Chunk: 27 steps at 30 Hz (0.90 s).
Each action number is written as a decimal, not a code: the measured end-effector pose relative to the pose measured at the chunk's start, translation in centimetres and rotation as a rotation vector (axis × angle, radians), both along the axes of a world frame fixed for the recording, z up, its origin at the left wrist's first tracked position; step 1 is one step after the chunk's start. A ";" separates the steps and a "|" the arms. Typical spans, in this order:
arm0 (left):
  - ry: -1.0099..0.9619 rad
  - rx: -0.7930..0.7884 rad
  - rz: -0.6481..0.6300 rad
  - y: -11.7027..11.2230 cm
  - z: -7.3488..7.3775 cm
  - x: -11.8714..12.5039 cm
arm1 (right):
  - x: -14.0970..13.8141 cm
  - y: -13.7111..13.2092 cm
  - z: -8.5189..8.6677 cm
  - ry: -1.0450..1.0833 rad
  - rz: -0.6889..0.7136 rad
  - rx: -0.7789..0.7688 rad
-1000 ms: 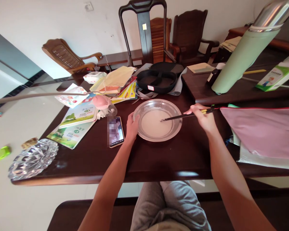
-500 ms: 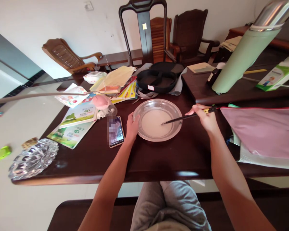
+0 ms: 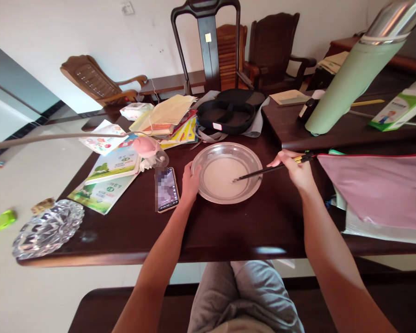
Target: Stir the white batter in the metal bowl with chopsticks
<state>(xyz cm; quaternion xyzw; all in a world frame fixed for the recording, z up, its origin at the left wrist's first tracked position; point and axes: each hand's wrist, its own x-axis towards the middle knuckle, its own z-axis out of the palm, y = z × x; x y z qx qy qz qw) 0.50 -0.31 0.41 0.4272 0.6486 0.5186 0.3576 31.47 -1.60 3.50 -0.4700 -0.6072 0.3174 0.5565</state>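
A round metal bowl (image 3: 229,198) stands on the dark wooden table, with a pale, milky liquid (image 3: 225,178) in its bottom. My left hand (image 3: 191,179) grips the bowl's left rim, thumb over the edge and fingers along the outer side. In my right hand (image 3: 294,169), to the right of the bowl, is a pair of black chopsticks (image 3: 260,171) with yellowish bands near the upper end. They slant down to the left across the right rim, and their tips touch the liquid near the middle of the bowl.
A phone (image 3: 167,189) lies left of my left hand, beside a pink-topped bottle (image 3: 148,150) and booklets (image 3: 106,178). A glass dish (image 3: 50,229) sits at the left corner. Behind the bowl is a black case (image 3: 225,113); to the right are a green thermos (image 3: 353,83) and a pink pouch (image 3: 381,189).
The chopstick tips have shifted very slightly within the liquid. The phone's screen picture has changed. Both hands and the bowl stay in place.
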 end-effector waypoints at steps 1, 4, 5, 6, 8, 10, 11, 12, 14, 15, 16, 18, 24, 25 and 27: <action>-0.001 -0.002 0.000 0.0 0.0 0.0 | -0.1 -0.1 0.1 0.010 0.048 -0.019; -0.002 -0.005 -0.004 0.0 0.1 0.2 | -1.3 -0.2 0.0 -0.058 0.189 -0.037; 0.003 -0.005 -0.003 0.0 0.2 0.3 | -1.7 -0.1 -0.1 -0.097 0.205 -0.029; 0.010 -0.007 0.001 0.0 0.3 0.3 | -2.0 0.0 -0.2 -0.134 0.204 -0.016; 0.015 -0.012 0.001 -0.1 0.4 0.3 | -1.9 0.2 -0.4 -0.168 0.151 0.012; 0.011 -0.017 0.000 -0.1 0.5 0.3 | -1.3 0.2 -0.3 -0.137 0.056 0.029; 0.009 -0.019 0.001 -0.1 0.5 0.2 | -0.8 0.2 -0.1 -0.104 0.009 0.028; 0.009 -0.020 0.000 -0.1 0.5 0.2 | -0.4 0.1 0.0 -0.066 -0.021 0.023; 0.014 -0.019 -0.006 -0.2 0.4 0.1 | 0.0 -0.1 0.3 -0.011 -0.004 -0.009; 0.015 -0.020 -0.008 -0.2 0.4 0.2 | -0.1 -0.2 0.4 -0.003 0.039 -0.029; 0.013 -0.021 -0.011 -0.2 0.4 0.2 | -0.4 -0.3 0.4 -0.009 0.092 -0.046; 0.009 -0.020 -0.007 -0.1 0.4 0.3 | -1.3 -0.3 0.3 -0.059 0.183 -0.057; -0.006 -0.003 -0.004 0.1 0.1 0.3 | -1.7 0.2 -0.2 -0.156 0.079 0.030; -0.008 -0.004 -0.006 0.1 0.1 0.2 | -1.2 0.2 -0.1 -0.130 0.030 0.035; -0.004 -0.010 -0.008 0.0 0.0 0.1 | -0.3 0.1 0.2 -0.065 -0.035 0.021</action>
